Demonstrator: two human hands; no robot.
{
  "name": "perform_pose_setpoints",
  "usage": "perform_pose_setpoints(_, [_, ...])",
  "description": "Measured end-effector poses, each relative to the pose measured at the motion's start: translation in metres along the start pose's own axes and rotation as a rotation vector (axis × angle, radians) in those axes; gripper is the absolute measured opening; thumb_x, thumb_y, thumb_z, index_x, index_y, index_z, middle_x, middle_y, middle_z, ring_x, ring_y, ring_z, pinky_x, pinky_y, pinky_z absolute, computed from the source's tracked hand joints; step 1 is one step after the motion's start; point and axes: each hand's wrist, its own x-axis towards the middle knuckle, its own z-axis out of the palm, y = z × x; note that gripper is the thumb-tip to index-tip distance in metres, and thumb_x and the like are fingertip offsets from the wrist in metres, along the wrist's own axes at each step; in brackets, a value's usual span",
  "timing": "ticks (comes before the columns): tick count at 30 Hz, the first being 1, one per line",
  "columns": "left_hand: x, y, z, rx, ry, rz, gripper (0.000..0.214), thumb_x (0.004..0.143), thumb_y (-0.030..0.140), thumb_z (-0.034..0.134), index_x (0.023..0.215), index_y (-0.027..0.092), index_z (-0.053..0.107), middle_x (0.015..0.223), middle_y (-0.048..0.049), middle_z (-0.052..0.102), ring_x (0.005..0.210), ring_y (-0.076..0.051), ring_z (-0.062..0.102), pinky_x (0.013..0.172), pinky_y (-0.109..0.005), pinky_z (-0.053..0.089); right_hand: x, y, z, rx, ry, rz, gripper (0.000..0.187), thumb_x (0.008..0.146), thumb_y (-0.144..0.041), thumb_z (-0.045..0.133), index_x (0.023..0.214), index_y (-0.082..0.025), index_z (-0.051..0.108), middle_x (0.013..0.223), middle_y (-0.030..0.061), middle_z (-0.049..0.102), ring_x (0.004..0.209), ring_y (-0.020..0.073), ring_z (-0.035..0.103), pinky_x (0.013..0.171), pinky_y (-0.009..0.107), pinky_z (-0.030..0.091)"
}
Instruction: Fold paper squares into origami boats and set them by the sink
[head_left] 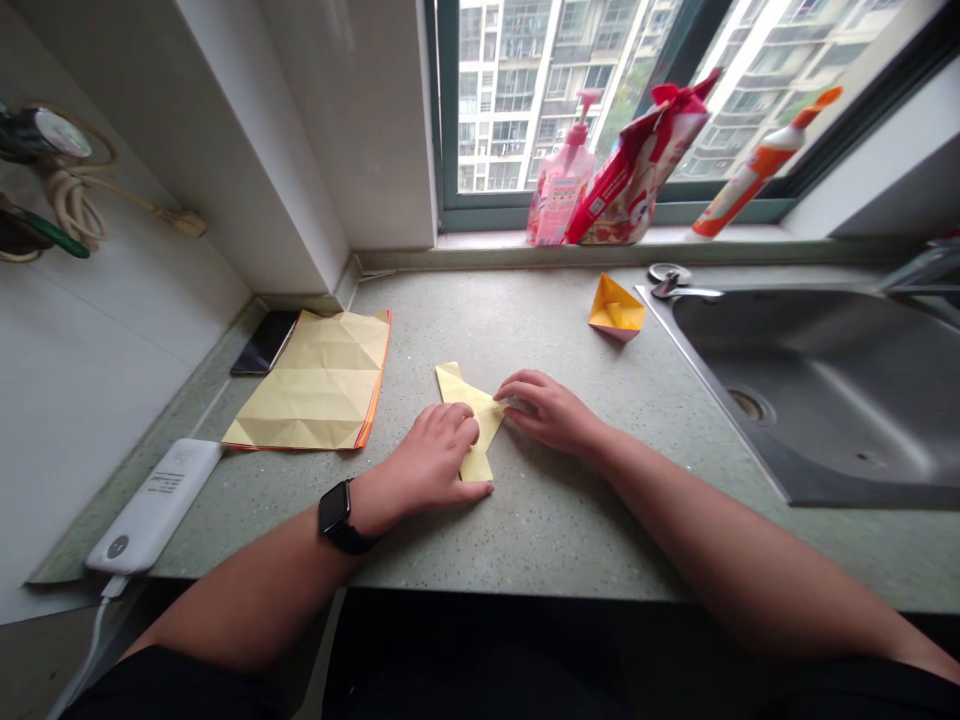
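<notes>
Strip of folded yellow paper (pixel 466 440) lies flat on the speckled grey-green countertop (pixel 547 530), between the hands and tilted across the counter. Left hand (pixel 431 458), wearing a black wristwatch (pixel 337 515), presses on the strip with curled fingers, without a visible pinch. Right hand (pixel 547 412) lies apart from it, its fingertips (pixel 504 395) touching the strip's right end; it is not clamped.

Containers: a pink pump bottle (pixel 561 180) stands on the window ledge; its contents cannot be confirmed through the printed label. Beside it, a red-and-white packet (pixel 637 165) leans against the glass, contents hidden. An orange-and-white tube (pixel 757 165) stands tilted further right. A stainless steel sink (pixel 817 400) is set into the counter, its drain (pixel 748 405) visible. A small folded paper boat (pixel 616 307) sits near the sink rim.

Left of the hands lie a creased yellow paper sheet (pixel 311 385), a smartphone (pixel 264 342) and a white power bank (pixel 154 505).
</notes>
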Motion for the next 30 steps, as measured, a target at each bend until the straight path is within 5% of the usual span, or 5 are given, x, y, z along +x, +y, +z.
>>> perform_pose_setpoints(7, [0.012, -0.030, -0.008, -0.115, 0.108, -0.033, 0.008, 0.093, 0.020, 0.066, 0.088, 0.023, 0.061, 0.133, -0.0101, 0.066, 0.126, -0.030, 0.063, 0.113, -0.050, 0.052, 0.002, 0.000, -0.003, 0.012, 0.004, 0.021, 0.020, 0.100, -0.020, 0.064, 0.113, -0.028, 0.077, 0.113, 0.0085, 0.075, 0.105, 0.0259, 0.072, 0.096, 0.047, 0.062])
perform_pose_setpoints(13, [0.010, -0.035, -0.009, -0.116, 0.053, -0.004, 0.021, 0.099, 0.034, 0.071, 0.083, 0.021, 0.068, 0.145, -0.0121, 0.063, 0.138, -0.033, 0.060, 0.120, -0.054, 0.050, 0.001, 0.000, -0.002, 0.010, -0.002, 0.012, 0.021, 0.100, -0.019, 0.065, 0.113, -0.029, 0.078, 0.114, 0.0079, 0.075, 0.106, 0.0255, 0.072, 0.097, 0.046, 0.062])
perform_pose_setpoints(23, [0.020, -0.042, 0.000, -0.116, 0.122, 0.003, 0.017, 0.104, 0.028, 0.064, 0.091, 0.021, 0.071, 0.139, -0.0124, 0.067, 0.133, -0.030, 0.062, 0.119, -0.053, 0.052, 0.001, -0.004, -0.001, -0.019, 0.025, -0.068, 0.023, 0.100, -0.017, 0.063, 0.114, -0.028, 0.077, 0.116, 0.0084, 0.076, 0.109, 0.0259, 0.072, 0.099, 0.049, 0.062])
perform_pose_setpoints(30, [0.027, -0.047, 0.004, -0.106, 0.145, -0.001, 0.009, 0.103, 0.027, 0.067, 0.096, 0.022, 0.070, 0.138, -0.0112, 0.067, 0.133, -0.030, 0.062, 0.119, -0.054, 0.051, -0.001, -0.016, 0.002, -0.059, -0.102, -0.111, 0.028, 0.101, -0.019, 0.067, 0.123, -0.032, 0.079, 0.129, 0.0075, 0.076, 0.117, 0.0255, 0.072, 0.105, 0.050, 0.061])
